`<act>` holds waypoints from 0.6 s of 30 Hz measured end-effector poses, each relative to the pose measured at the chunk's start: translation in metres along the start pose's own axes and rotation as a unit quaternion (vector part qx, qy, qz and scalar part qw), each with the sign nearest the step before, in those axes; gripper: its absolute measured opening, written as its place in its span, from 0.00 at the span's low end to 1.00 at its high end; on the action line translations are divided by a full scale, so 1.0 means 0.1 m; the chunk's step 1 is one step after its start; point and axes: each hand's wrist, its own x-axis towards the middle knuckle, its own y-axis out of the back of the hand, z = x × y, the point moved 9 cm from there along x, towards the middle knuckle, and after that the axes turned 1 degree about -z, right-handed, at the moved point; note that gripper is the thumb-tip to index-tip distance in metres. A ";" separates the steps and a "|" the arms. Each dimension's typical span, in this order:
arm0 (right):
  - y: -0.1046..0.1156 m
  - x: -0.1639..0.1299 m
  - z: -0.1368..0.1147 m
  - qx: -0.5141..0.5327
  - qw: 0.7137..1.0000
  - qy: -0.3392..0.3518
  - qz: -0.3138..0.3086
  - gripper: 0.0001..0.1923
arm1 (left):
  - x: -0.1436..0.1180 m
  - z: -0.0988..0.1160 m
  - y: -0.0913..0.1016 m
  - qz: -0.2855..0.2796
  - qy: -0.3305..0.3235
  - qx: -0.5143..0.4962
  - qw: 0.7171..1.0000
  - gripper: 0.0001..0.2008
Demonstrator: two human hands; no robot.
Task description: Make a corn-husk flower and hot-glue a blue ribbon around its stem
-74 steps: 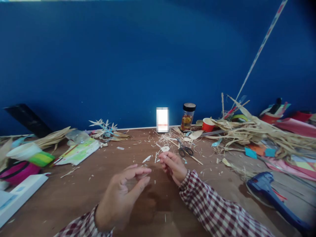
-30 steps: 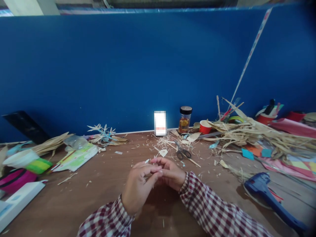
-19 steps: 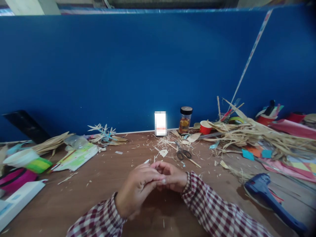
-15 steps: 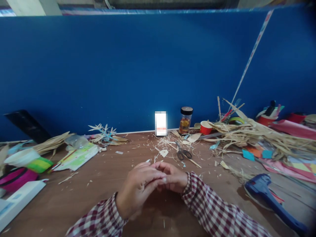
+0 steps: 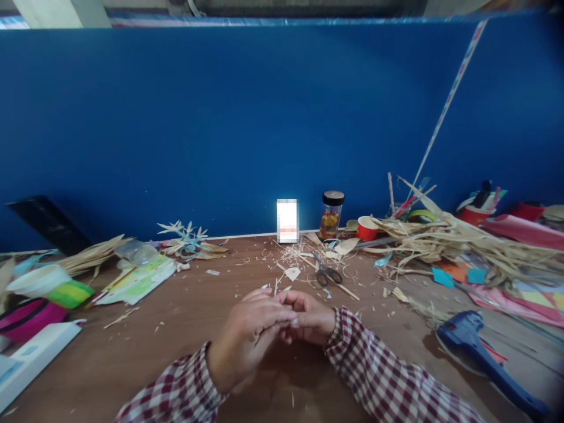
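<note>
My left hand [image 5: 253,332] and my right hand [image 5: 308,316] meet low over the middle of the brown table [image 5: 176,352]. The fingers of both are curled, and their tips touch. Something small may sit between them, but the fingers cover it and I cannot make it out. Just beyond my hands lie pale plant-fibre scraps [image 5: 292,274] and a pair of dark-handled scissors [image 5: 328,275]. A thin stick [image 5: 349,292] runs beside the scissors.
A blue glue gun [image 5: 484,352] lies at the right, below a heap of dried strips [image 5: 440,241]. A black-lidded jar [image 5: 331,217] and a red cup [image 5: 367,229] stand near the blue partition [image 5: 220,129]. To the left are a white power strip [image 5: 39,358] and a pink pouch [image 5: 33,322].
The fingers of my hands have shifted slightly where they meet. Nothing else on the table has visibly moved.
</note>
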 end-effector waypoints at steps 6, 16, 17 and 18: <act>0.03 0.00 0.06 -0.012 1.000 -0.008 -0.008 0.24 | 0.00 -0.03 -0.05 0.000 0.037 -0.005 0.999 0.09; 0.06 0.01 0.02 -0.032 0.999 -0.002 0.032 0.22 | -0.15 -0.37 -0.03 0.075 0.206 -0.094 0.971 0.07; 0.07 0.01 0.01 -0.028 0.999 0.000 0.042 0.22 | -0.15 -0.37 -0.01 0.082 0.206 -0.097 0.970 0.06; 0.09 0.01 0.00 -0.027 0.998 0.006 0.051 0.22 | -0.15 -0.36 0.00 0.087 0.203 -0.096 0.970 0.05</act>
